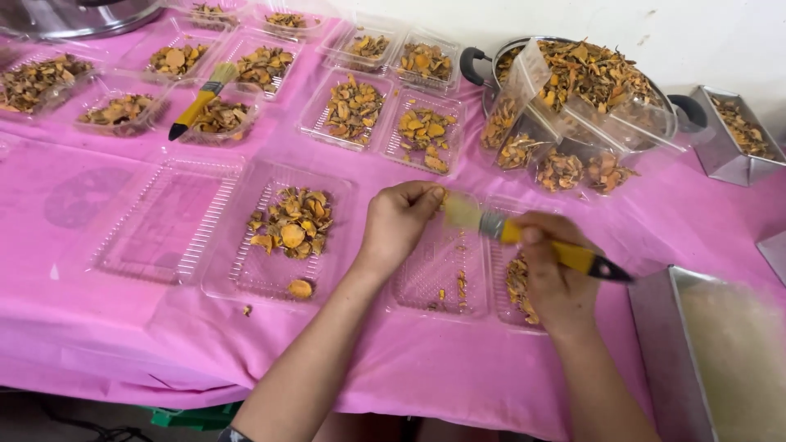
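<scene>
The fingers (427,196) of the left hand (399,223) are pinched shut on something small at their tips, probably a dried orange slice, though it is too small and blurred to be sure. Just to their right, the bristles of a yellow-handled brush (524,239) touch or nearly touch that pinch. The right hand (553,274) is closed around the brush's handle, whose long axis runs from the bristles at upper left down to the black tip at lower right. So the brush head lies directly right of the left fingertips, and the left hand is the nearer one to the held piece.

Both hands work above a clear plastic tray (440,282) holding only a few orange crumbs. Left of it sits a second clear tray (270,282) with a heap of dried orange slices (293,219). Further back on the pink tabletop (98,344) lie more filled trays, a spare brush (201,100), and a metal pot (589,74) piled with slices. A metal tin (655,327) stands at the right.
</scene>
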